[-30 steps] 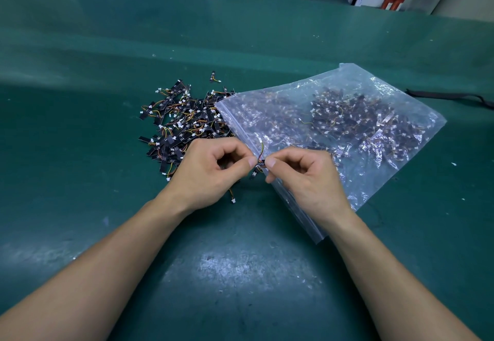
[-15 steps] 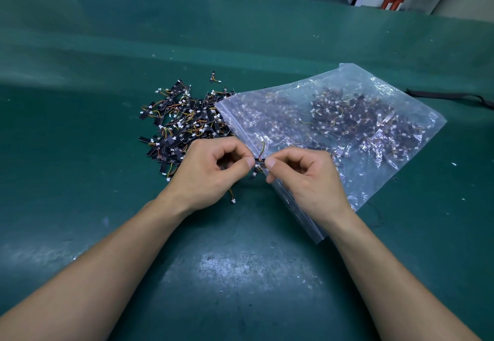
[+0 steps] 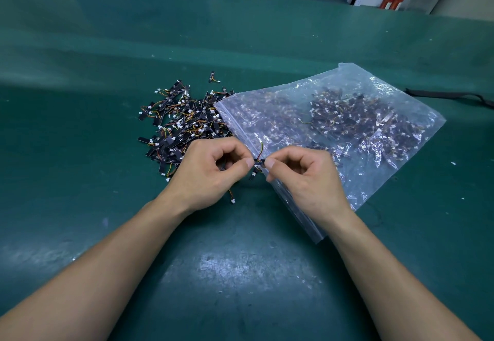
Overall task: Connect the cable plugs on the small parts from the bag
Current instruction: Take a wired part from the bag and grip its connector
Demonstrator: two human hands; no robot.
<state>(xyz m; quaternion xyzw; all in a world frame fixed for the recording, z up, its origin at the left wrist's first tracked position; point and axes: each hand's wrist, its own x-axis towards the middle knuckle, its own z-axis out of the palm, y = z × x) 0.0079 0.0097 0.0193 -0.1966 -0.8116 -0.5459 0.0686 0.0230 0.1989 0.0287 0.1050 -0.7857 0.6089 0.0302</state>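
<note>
My left hand (image 3: 211, 169) and my right hand (image 3: 302, 177) meet fingertip to fingertip over the green table, both pinched on one small black part (image 3: 258, 162) with thin coloured wires. One wire loops up from the part; another, with a white plug (image 3: 233, 201), hangs below my left hand. A pile of loose black parts (image 3: 181, 124) with white plugs lies just beyond my left hand. A clear plastic bag (image 3: 334, 126) holding many more parts lies to the right, partly under my right hand.
The green table mat (image 3: 240, 274) stretches all around. A black strap (image 3: 449, 94) lies at the far right edge. Blue bins, a cardboard box and red extinguishers stand beyond the table's far side.
Both hands stay nearly in place; the fingertips have shifted slightly on the small part, which now shows a little more between them.
</note>
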